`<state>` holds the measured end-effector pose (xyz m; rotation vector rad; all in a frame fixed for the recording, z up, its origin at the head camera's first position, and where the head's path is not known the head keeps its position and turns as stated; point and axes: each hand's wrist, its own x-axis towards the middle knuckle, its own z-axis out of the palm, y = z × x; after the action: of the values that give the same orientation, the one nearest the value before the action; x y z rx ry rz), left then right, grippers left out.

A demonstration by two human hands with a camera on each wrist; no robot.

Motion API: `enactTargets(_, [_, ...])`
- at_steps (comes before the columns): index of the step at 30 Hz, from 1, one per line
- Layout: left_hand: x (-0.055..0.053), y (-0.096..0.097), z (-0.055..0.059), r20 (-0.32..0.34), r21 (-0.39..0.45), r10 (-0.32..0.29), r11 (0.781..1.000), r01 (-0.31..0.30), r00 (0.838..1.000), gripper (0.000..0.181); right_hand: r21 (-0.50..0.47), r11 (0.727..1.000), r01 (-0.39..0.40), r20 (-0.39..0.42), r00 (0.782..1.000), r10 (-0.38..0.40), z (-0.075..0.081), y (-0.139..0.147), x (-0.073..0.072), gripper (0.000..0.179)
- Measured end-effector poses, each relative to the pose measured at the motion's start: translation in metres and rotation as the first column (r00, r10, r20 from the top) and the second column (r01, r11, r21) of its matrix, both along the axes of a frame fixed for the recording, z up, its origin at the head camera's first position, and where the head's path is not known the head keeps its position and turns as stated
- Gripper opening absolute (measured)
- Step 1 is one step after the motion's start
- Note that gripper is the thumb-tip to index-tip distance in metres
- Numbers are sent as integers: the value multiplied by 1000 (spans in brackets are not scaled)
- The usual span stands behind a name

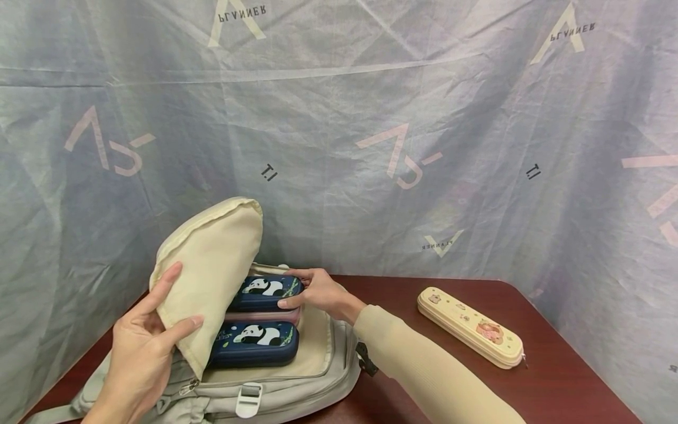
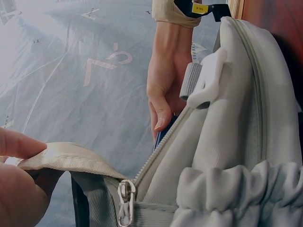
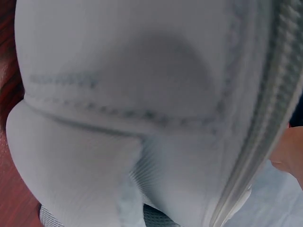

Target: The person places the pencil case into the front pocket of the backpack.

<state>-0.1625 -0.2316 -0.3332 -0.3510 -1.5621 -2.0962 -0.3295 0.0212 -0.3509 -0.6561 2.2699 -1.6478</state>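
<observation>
A pale grey backpack [image 1: 296, 383] lies open on the dark red table [image 1: 556, 377]. My left hand [image 1: 145, 341] grips its cream flap [image 1: 212, 265] and holds it lifted. Inside lie two navy panda pencil cases, stacked with a pink one between them. My right hand [image 1: 318, 291] grips the end of the upper panda case [image 1: 265, 292]; the lower panda case [image 1: 254, 343] lies flat in the opening. The left wrist view shows the right hand [image 2: 165, 90], the flap's edge [image 2: 71, 158] and a zip pull [image 2: 125, 201]. Blurred backpack fabric [image 3: 142, 113] fills the right wrist view.
A cream pencil case [image 1: 470, 327] with cartoon stickers lies on the table right of the backpack. A wrinkled blue-grey printed sheet [image 1: 371, 118] hangs behind the table. The table's right edge runs close to the sheet.
</observation>
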Motion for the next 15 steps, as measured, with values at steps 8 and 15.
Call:
enactTargets(8, [-1,0,1,4,-1,3,1000,-3,1000,93,26,1000,0,17,1000,0,2,-3,-1,69])
enactTargets(15, [-1,0,1,-5,5,1,1000,-1,1000,94,60,998,2,18,1000,-3,4,-6,-1,69])
